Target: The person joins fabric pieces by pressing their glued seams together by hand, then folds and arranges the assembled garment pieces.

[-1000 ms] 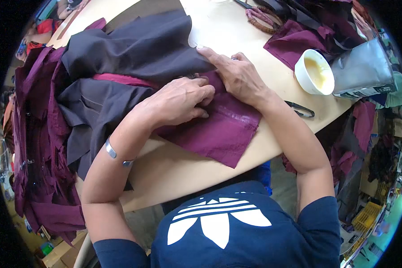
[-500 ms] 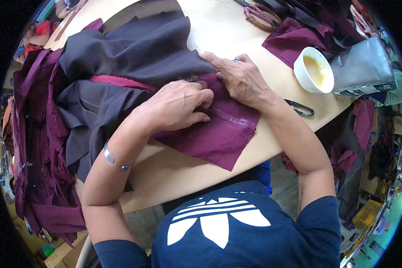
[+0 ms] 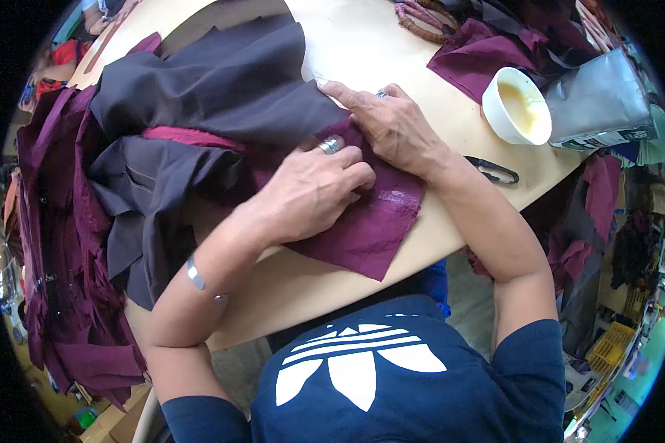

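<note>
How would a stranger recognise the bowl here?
On the pale table, look past the person's right hand, towards the picture's right side. There, a white bowl sits beside a shiny grey container; its pale yellow contents set it apart.

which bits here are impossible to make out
In the head view:
whether the bare left hand pinches the maroon cloth: finger ends hidden behind the hand itself
print on the silvery boxy container: too small
pink-and-brown wrapped loop handles: upper part cut off by top edge
</note>
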Demonstrator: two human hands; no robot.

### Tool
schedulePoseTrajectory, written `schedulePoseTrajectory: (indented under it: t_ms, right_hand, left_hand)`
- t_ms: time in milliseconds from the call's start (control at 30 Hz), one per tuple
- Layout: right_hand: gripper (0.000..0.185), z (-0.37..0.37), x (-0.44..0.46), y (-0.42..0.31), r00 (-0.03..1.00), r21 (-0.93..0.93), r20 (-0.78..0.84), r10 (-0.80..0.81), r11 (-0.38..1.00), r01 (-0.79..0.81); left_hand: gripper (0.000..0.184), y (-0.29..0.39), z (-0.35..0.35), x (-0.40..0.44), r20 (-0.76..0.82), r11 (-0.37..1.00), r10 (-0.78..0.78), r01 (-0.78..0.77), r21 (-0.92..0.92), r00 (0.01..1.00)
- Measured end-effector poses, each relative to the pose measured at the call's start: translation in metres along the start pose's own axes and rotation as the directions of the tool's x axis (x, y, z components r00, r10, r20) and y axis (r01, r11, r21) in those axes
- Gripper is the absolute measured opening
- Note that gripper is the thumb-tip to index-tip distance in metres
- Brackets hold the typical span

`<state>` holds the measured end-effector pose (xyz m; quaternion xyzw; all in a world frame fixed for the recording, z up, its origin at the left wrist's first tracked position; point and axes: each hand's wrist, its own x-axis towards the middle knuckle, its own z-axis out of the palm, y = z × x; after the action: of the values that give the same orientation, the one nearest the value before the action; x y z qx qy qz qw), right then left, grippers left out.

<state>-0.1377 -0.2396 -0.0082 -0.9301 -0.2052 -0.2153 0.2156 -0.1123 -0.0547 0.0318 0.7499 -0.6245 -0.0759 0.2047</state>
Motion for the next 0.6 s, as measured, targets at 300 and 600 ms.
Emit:
schedulePoseTrajectory:
  t_ms: [300, 600]
  right_hand:
    - [0.055, 0.002, 0.001, -0.002, 0.999, 0.021, -0.025, -0.047, 0.999, 0.048]
    - [0.057, 0.003, 0.000, -0.003, 0.998, -0.019, -0.045, -0.052, 0.999, 0.051]
  left_hand:
    - [0.015, 0.001, -0.006, 0.002, 0.156, 0.982, -0.035, 0.064, -0.180, 0.987]
    - [0.018, 0.010, 0.004, 0.005, 0.135, 0.974, -0.081, 0.107, -0.199, 0.988]
